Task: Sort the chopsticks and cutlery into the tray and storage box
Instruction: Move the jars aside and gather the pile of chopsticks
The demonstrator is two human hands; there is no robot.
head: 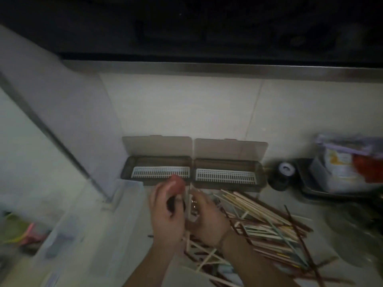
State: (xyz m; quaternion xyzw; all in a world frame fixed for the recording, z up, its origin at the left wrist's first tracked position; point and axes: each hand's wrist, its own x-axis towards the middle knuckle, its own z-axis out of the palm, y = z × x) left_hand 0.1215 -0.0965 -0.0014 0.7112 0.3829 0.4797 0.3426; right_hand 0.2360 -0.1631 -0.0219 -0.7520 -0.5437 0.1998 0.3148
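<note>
While the heap of pale and dark wooden chopsticks (267, 230) lay scattered on the tabletop, the left hand (165, 218) held a red-topped, dark-handled utensil (176, 193) in a closed grip. The right hand (207, 218) pinched a pale stick (189, 206). Both hovered just before two open brown storage boxes with white slotted trays (160, 171). Sorting seemed barely begun; next, each piece probably needed lowering into a box.
</note>
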